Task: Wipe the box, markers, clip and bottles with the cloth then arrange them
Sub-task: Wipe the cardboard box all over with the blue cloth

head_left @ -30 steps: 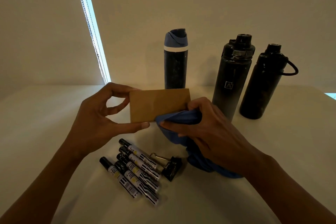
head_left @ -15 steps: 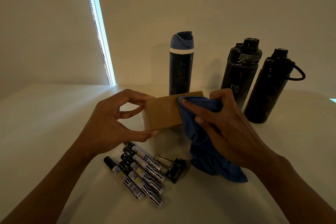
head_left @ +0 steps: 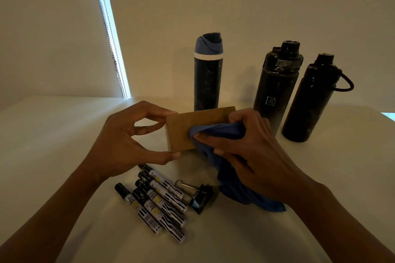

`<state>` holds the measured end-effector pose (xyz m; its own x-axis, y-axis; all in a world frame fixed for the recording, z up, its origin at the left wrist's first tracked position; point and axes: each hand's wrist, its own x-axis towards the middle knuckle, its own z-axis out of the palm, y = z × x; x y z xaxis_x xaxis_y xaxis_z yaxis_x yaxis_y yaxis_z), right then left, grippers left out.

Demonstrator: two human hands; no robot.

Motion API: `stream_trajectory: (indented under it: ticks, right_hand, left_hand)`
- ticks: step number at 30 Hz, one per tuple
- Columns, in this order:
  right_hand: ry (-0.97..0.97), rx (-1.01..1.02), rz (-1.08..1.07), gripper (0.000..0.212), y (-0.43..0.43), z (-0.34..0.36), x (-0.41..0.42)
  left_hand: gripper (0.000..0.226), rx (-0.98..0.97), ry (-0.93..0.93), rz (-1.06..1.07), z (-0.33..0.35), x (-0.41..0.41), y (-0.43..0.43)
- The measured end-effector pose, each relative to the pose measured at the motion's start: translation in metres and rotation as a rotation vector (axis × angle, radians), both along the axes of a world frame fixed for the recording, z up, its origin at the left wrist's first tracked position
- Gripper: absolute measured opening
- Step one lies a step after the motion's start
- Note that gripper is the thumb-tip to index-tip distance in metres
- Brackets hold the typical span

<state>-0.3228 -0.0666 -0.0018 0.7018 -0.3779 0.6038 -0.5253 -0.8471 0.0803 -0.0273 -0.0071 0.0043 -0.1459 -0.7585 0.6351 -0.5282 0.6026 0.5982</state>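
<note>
My left hand pinches the left end of a small brown cardboard box, thumb below and fingers on top, holding it above the table. My right hand grips a blue cloth and presses it on the box's front face; the cloth's tail hangs to the table. Several black-capped markers lie side by side near me. A black binder clip rests just right of them. Three bottles stand at the back: a blue-lidded one and two black ones.
The white table runs to a pale wall behind the bottles. A bright window strip with a bead chain stands at the back left.
The cloth in my right hand has slid left across the box's front face, from its right end toward the middle. My left hand keeps its pinch on the box.
</note>
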Motion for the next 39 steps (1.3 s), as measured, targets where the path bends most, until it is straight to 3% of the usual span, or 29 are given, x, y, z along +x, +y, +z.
stream_trajectory:
  ticks: [6,13,18,21,23,27,30,32,35,39]
  right_hand:
    - [0.041,0.043,0.011,0.047,-0.004,0.001,-0.013]
    - [-0.061,0.079,-0.187,0.045,-0.009,0.007,-0.013]
    - [-0.113,0.097,-0.137,0.026,0.008,0.021,0.012]
    - [-0.137,0.041,0.015,0.031,0.006,0.013,0.029]
    - [-0.048,-0.063,0.076,0.042,0.004,0.004,0.029]
    - [0.029,0.108,0.001,0.033,0.016,0.012,0.009]
    - [0.135,0.062,-0.009,0.044,0.013,0.009,0.002]
    - [0.088,-0.005,-0.015,0.048,0.01,0.007,-0.005]
    - [-0.067,0.069,-0.099,0.038,0.004,0.012,-0.011]
    - [-0.037,0.036,-0.145,0.041,0.001,0.016,0.0]
  left_hand:
    - [0.073,0.018,-0.003,-0.007,0.001,0.003,-0.001]
    - [0.072,0.027,0.018,-0.006,0.001,0.002,0.001]
    - [0.073,0.017,0.025,0.008,0.0,0.002,0.001]
    - [0.073,0.017,0.026,0.001,-0.001,0.001,0.002]
    - [0.073,0.019,0.035,0.001,-0.001,0.002,0.001]
    - [0.074,0.028,0.04,0.014,-0.002,0.002,0.001]
    - [0.073,0.024,0.029,0.031,-0.002,0.003,0.0]
    - [0.072,0.023,0.026,0.05,-0.002,0.003,0.0]
    - [0.07,0.027,0.042,0.047,-0.001,0.003,0.002]
    - [0.069,0.013,0.039,0.041,0.001,0.003,0.002]
